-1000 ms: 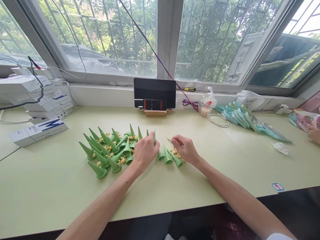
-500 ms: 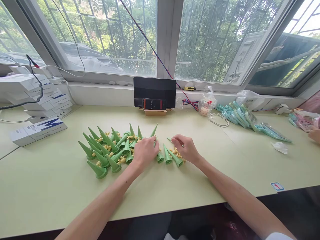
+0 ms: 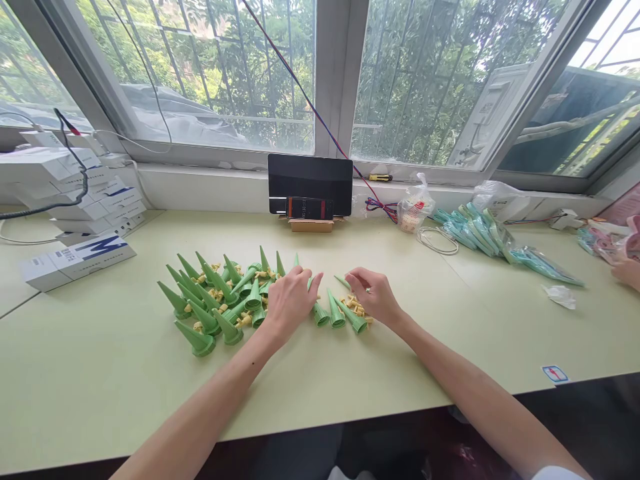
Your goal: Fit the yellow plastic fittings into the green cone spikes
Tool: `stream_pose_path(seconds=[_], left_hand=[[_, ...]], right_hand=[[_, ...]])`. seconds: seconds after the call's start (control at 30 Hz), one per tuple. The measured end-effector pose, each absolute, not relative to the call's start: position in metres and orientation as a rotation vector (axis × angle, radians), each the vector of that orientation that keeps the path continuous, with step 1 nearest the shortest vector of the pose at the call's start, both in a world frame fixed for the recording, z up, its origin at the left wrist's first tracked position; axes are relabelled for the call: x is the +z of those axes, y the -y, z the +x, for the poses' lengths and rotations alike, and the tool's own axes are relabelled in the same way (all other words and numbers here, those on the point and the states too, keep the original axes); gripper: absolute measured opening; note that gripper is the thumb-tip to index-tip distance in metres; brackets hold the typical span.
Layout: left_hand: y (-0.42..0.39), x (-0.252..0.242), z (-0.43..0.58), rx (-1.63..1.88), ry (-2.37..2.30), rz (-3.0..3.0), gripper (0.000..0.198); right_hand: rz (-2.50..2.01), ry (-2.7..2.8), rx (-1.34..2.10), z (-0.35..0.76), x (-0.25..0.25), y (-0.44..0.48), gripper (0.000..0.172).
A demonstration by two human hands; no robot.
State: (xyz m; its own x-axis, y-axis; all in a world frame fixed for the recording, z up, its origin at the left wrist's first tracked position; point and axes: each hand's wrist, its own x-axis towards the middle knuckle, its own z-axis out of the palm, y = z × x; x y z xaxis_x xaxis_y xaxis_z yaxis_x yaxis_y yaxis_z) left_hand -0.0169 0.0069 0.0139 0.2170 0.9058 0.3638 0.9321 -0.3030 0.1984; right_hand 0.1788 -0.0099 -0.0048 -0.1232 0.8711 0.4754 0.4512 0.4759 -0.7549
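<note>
My left hand is over the right edge of a pile of green plastic cone-shaped spikes, its thumb spread away from the other fingers. Those fingers are mostly hidden. Just behind the knuckles a spike tip points up. My right hand is closed at the fingertips on a green spike whose tip points left. Beneath it lie small yellow valve-like pieces. Between my hands, several spikes lie with their open ends towards me; more yellow pieces are mixed into the pile.
A tablet and a phone stand at the back on a small cardboard stand. White boxes are at left. Bagged teal items, a wrapped cup and a coiled cable sit right. Another person's hand shows far right.
My left hand has shifted slightly left and its thumb has spread. The spike by it, earlier leaning right, now shows a more upright tip further left. My right hand has barely moved.
</note>
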Motion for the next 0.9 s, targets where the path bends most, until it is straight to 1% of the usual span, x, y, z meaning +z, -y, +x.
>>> stream_pose_path(seconds=[0.27, 0.57, 0.77, 0.9], left_hand=[[-0.0117, 0.0139, -0.0218, -0.493, 1.838, -2.47, 0.05], [-0.0106, 0.0134, -0.0185, -0.44, 1.829, -2.388, 0.043], [-0.0104, 0.0124, -0.0178, -0.464, 1.803, -2.391, 0.04], [-0.0115, 0.0114, -0.0186, -0.639, 1.739, -2.417, 0.038]], right_hand=[[-1.139, 1.745, 0.547, 0.1793, -0.0062, 0.0089, 0.03], [-1.173, 1.729, 0.538, 0.182, -0.007, 0.0066, 0.031], [-1.194, 1.701, 0.491, 0.1846, -0.0049, 0.0064, 0.032], [-1.222, 1.642, 0.384, 0.1875, -0.0013, 0.0056, 0.03]])
